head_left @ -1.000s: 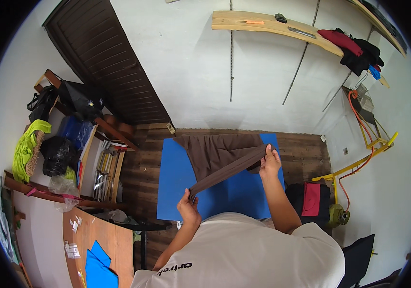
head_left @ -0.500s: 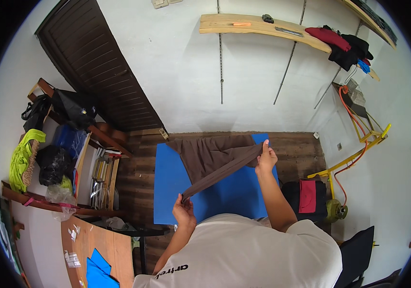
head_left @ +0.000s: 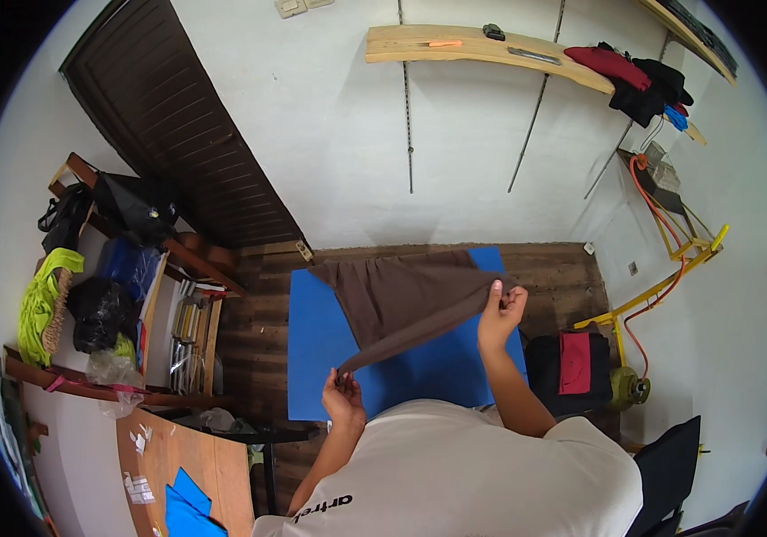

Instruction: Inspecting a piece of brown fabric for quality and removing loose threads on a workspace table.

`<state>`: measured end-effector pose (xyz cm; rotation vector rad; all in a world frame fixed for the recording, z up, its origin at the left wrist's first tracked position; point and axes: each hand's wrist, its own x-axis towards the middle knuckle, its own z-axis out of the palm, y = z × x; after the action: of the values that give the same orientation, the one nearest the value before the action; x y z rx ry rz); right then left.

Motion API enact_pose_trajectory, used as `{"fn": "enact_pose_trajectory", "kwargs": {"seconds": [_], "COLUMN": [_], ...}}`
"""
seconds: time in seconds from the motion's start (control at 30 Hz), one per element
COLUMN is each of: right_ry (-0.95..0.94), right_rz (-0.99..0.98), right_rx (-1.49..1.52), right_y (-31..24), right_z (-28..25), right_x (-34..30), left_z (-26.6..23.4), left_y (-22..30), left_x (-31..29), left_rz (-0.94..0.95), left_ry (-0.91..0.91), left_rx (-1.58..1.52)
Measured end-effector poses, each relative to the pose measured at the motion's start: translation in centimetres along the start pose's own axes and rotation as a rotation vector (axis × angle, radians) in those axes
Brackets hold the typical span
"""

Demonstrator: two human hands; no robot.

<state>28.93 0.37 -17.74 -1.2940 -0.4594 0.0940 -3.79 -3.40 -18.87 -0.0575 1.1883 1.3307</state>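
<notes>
A brown cloth [head_left: 401, 300] lies across the blue tabletop [head_left: 316, 358], its far edge along the table's far side. The cloth's near edge is lifted and stretched slantwise between my hands. At the near left corner my left hand [head_left: 345, 400] pinches the cloth, with fingers curled. Higher up and to the right, my right hand [head_left: 502, 315] grips the other corner, thumb on top. The cloth's kind cannot be made out; part of its right end is hidden behind my right hand.
At the left stands a wooden rack [head_left: 191, 246] with bags and clothes; below it is a wooden table [head_left: 169, 434] with blue pieces [head_left: 191, 506]. A yellow metal frame [head_left: 661, 282] with an orange hose and a black chair [head_left: 674, 465] are at the right. A shelf [head_left: 455, 45] hangs above.
My right hand has moved slightly down and to the right, turning a little. The lifted near band of the cloth looks wider and smoother. My left hand has hardly moved.
</notes>
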Motion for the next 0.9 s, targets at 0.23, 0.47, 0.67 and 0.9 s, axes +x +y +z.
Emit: {"fn": "enact_pose_trajectory", "kwargs": {"seconds": [0.23,0.47,0.67,0.9], "right_ry": [0.008,0.35,0.335,0.509], "right_rz": [0.566,1.05,1.275,1.233], "right_rx": [0.272,0.261,0.324,0.145], "right_y": [2.0,11.5,16.0,15.8], "right_z": [-1.0,-5.5,-6.6,-6.7], "right_x": [-0.6,0.8,1.9,2.2], "left_z": [0.1,-0.3,-0.6,-1.5], "left_y": [-0.2,-0.1,0.7,2.0], "left_x": [0.7,1.2,2.9,4.9], "left_rz": [-0.004,-0.002,-0.046,0.045], "left_ry": [0.079,0.065,0.109,0.149], "left_rx": [-0.067,-0.014,-0.067,-0.033]}}
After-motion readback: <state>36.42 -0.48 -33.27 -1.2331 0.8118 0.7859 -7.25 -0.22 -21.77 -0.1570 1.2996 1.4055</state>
